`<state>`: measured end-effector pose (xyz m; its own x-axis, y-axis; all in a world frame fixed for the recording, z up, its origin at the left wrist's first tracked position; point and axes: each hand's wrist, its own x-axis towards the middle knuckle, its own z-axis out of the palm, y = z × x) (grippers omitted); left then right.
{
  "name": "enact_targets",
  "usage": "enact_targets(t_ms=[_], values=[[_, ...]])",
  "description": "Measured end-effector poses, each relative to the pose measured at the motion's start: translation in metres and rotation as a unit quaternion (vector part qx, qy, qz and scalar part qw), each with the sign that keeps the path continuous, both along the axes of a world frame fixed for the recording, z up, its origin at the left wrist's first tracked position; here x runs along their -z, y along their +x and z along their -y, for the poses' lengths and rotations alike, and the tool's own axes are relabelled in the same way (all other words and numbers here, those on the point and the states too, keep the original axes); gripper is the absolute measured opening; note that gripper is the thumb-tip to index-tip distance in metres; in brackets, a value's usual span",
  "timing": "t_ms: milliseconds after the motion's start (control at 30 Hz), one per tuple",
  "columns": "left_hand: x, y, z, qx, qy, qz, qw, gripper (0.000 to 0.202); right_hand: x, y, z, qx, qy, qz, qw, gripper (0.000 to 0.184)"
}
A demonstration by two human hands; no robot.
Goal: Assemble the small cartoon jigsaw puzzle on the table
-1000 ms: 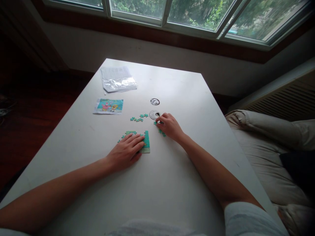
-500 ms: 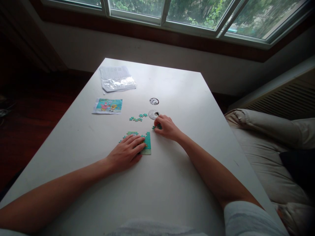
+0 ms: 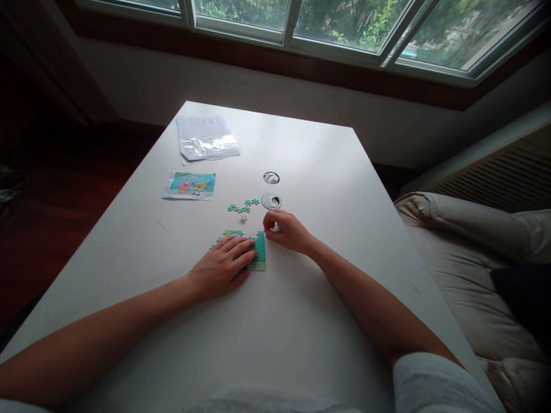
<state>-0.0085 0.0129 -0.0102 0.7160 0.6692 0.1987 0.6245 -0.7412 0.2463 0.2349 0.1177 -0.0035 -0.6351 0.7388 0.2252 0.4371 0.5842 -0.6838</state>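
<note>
- Partly assembled teal jigsaw puzzle [image 3: 259,251] lay flat on the white bench [image 3: 301,321], near the middle, a little toward the person.
- Left hand [image 3: 221,267] rested palm down on the puzzle, covering most of it. Fingers [image 3: 241,248] were flat and slightly spread, gripping nothing; only the right strip and top edge of the puzzle showed.
- Right hand [image 3: 286,230] sat just beside the puzzle's upper right corner. Thumb and forefinger were pinched narrow and the other fingers curled. Could not tell whether a piece was between them.
- Loose teal jigsaw pieces [image 3: 241,207] lay in a small cluster just beyond the puzzle, apart from both hands; one pale small piece [image 3: 244,218] lay on their near side.
- Two round clear discs on the bench: the nearer disc [image 3: 271,201] just beyond the right hand, the farther disc [image 3: 271,178] behind it.
- Printed cartoon picture card [image 3: 189,185] lay flat, further left.
- Clear plastic bag over a printed sheet [image 3: 207,137] lay toward the far left corner.
- Window [image 3: 344,23] ran above the far edge; pale cushion [image 3: 465,241] lay at right.
</note>
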Motion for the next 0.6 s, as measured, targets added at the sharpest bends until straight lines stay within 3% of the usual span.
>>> enact_targets(t_ms=[133, 267, 600], values=[[0.0, 0.002, 0.0, -0.003, 0.004, 0.001, 1.0, 0.042, 0.002, -0.006, 0.001, 0.023, 0.039, 0.002, 0.999, 0.012], [-0.005, 0.002, 0.001, -0.004, 0.011, 0.0, 1.0, 0.038, 0.0, -0.017, -0.002, -0.004, 0.07, 0.025, 0.997, 0.009], [-0.013, 0.0, 0.009, -0.068, 0.059, -0.005, 0.996, 0.022, 0.009, -0.08, -0.026, 0.009, 0.141, 0.154, 0.978, 0.017]])
